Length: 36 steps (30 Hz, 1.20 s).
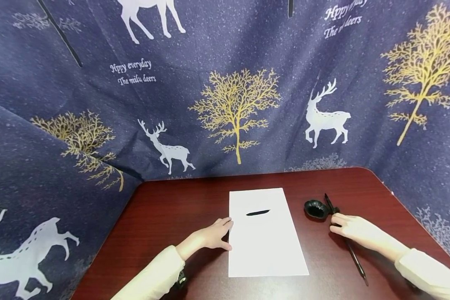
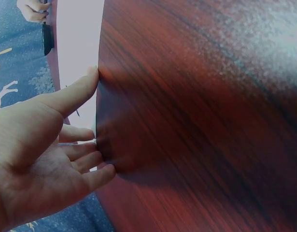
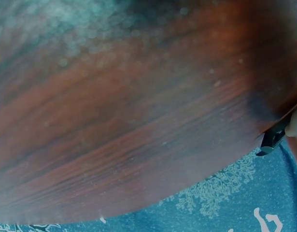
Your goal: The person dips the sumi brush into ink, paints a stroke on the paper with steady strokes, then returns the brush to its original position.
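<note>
A sheet of white paper [image 1: 264,250] lies on the table with one short black brush stroke [image 1: 258,213] on its upper part. My left hand [image 1: 215,235] rests at the paper's left edge, its fingers spread and thumb apart; the left wrist view shows the same hand [image 2: 47,150] from the palm side. To the right of the paper, my right hand [image 1: 352,229] pinches a long dark writing brush [image 1: 355,257] near its middle. A small black holder [image 1: 336,210] lies under the brush by those fingertips. Beside it sits a round black ink dish [image 1: 316,208].
The reddish-brown table [image 1: 180,208] has a rounded far right corner. Behind it hangs a dark blue cloth [image 1: 217,50] printed with deer and trees. Near the right wrist view's edge, a dark piece [image 3: 275,137] shows beside the fingers.
</note>
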{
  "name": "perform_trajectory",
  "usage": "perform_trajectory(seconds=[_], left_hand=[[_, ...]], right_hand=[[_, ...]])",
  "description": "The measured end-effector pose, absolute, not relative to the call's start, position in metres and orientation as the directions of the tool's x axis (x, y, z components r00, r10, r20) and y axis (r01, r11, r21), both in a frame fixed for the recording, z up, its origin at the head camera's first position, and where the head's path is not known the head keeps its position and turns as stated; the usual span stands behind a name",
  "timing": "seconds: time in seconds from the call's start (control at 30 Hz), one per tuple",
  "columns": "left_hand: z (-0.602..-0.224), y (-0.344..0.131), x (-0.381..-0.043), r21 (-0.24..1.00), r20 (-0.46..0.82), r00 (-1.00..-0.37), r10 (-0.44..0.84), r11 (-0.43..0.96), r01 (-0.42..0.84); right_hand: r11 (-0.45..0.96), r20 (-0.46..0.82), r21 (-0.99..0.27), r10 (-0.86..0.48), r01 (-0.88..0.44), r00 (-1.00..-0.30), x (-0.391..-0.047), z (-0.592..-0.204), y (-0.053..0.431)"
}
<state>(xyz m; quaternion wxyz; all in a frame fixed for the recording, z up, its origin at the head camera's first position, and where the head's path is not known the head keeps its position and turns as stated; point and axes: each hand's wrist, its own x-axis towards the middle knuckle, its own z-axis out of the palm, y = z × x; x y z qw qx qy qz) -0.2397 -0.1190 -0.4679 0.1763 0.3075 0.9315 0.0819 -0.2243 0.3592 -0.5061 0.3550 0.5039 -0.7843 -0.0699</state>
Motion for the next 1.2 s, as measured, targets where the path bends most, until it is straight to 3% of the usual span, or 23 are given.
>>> perform_trajectory(seconds=[0.33, 0.53, 1.2], left_hand=[[-0.470, -0.120, -0.241, 0.264, -0.277, -0.745, 0.607, 0.794, 0.548], [-0.471, -0.121, -0.239, 0.254, -0.272, -0.744, 0.610, 0.792, 0.556], [-0.474, -0.124, -0.239, 0.290, -0.268, -0.740, 0.617, 0.784, 0.549]], right_hand=[[0.520, 0.497, 0.440, -0.820, -0.732, -0.284, -0.221, -0.500, 0.356], [0.536, 0.547, 0.425, -0.794, -0.730, -0.265, -0.227, -0.496, 0.352], [0.647, 0.699, 0.232, -0.630, -0.726, -0.338, -0.246, -0.479, 0.333]])
